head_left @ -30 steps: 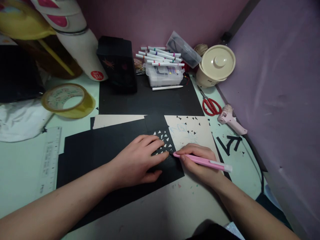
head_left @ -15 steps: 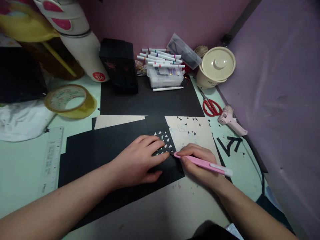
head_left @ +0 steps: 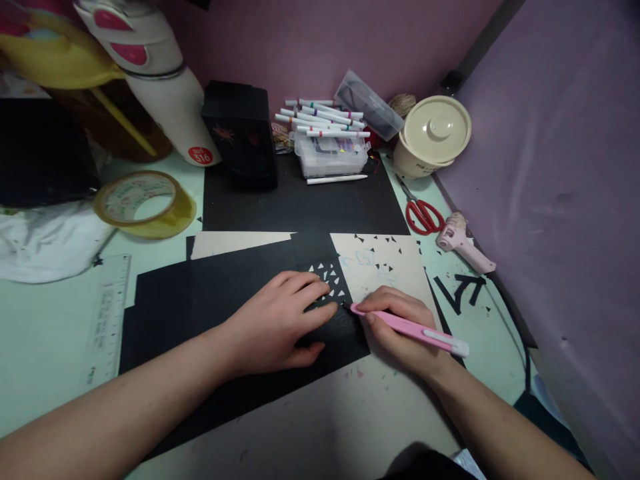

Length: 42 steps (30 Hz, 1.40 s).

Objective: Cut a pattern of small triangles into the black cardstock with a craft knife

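Note:
My left hand (head_left: pixel 277 323) lies flat with its fingers stretched out, pressing down a sheet of black paper (head_left: pixel 200 307) on the table. Small triangular holes (head_left: pixel 330 279) are cut out of the paper just beyond my fingertips. My right hand (head_left: pixel 400 327) is closed round a pink craft knife (head_left: pixel 410 328), whose tip touches the black paper's right edge beside the cut-outs. A cream sheet (head_left: pixel 385 267) strewn with tiny black triangles lies under the paper, to the right.
A roll of tape (head_left: pixel 145 203) and a clear ruler (head_left: pixel 107 313) lie at the left. Behind are a black box (head_left: pixel 240 133), a tray of markers (head_left: pixel 327 133), a cream lidded pot (head_left: pixel 433 137), red scissors (head_left: pixel 423 213) and a pink glue gun (head_left: pixel 463 243).
Both hands stay almost where they were; the knife tip has crept a little to the right and down. The view has shifted slightly.

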Each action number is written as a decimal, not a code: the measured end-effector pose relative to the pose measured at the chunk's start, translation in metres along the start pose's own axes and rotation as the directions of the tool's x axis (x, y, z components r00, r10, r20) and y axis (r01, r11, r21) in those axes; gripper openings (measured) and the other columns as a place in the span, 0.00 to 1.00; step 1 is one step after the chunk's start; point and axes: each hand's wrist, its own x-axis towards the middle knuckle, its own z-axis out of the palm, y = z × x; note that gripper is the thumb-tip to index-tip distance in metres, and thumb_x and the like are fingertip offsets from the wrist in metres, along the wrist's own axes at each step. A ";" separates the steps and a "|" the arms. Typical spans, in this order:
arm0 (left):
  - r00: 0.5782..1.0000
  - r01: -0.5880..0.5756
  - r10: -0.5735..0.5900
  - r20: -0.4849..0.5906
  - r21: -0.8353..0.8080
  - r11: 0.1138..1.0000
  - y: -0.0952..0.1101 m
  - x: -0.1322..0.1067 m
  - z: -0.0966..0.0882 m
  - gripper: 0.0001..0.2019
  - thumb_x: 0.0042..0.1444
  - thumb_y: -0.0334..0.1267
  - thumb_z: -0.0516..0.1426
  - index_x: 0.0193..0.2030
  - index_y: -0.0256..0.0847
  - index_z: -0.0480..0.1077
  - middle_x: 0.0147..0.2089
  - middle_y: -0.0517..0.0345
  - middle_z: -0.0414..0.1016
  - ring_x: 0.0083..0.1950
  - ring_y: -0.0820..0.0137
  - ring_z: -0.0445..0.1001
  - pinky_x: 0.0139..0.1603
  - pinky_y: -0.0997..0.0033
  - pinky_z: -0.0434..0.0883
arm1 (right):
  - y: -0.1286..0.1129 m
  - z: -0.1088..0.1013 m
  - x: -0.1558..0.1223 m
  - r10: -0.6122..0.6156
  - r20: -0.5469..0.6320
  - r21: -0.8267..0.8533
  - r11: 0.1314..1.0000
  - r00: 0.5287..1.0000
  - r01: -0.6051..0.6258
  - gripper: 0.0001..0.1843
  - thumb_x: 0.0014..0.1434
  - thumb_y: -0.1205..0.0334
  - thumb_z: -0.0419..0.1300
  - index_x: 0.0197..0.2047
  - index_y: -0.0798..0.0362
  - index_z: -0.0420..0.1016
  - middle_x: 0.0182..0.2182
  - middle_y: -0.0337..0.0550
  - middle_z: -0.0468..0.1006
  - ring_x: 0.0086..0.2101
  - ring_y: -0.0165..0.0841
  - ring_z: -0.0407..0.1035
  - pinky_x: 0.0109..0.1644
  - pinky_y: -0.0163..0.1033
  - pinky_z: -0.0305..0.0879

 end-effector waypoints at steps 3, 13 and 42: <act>1.000 0.000 0.000 -0.006 0.000 1.000 0.000 0.000 0.000 0.22 0.57 0.43 0.58 0.57 0.40 0.70 0.57 0.44 0.72 0.60 0.51 0.67 0.58 0.49 0.66 | -0.001 0.000 0.000 0.007 -0.012 -0.024 1.000 1.000 -0.008 0.09 0.57 0.72 0.59 0.34 0.51 0.80 0.29 0.42 0.82 0.30 0.33 0.76 0.34 0.40 0.73; 1.000 0.011 -0.011 0.012 -0.011 1.000 0.001 0.001 -0.001 0.23 0.57 0.43 0.59 0.58 0.39 0.69 0.57 0.44 0.72 0.60 0.51 0.67 0.58 0.50 0.66 | 0.001 0.001 -0.002 -0.052 0.034 0.004 0.999 0.998 0.052 0.12 0.57 0.73 0.60 0.39 0.51 0.80 0.33 0.44 0.82 0.33 0.34 0.76 0.36 0.41 0.73; 1.000 -0.018 0.019 -0.021 0.014 1.000 0.000 0.001 0.001 0.22 0.58 0.45 0.58 0.56 0.34 0.70 0.55 0.42 0.73 0.57 0.51 0.70 0.56 0.48 0.68 | 0.013 0.004 -0.005 -0.081 -0.064 -0.027 0.996 0.995 0.079 0.23 0.64 0.73 0.59 0.60 0.45 0.72 0.43 0.43 0.81 0.41 0.33 0.77 0.49 0.42 0.73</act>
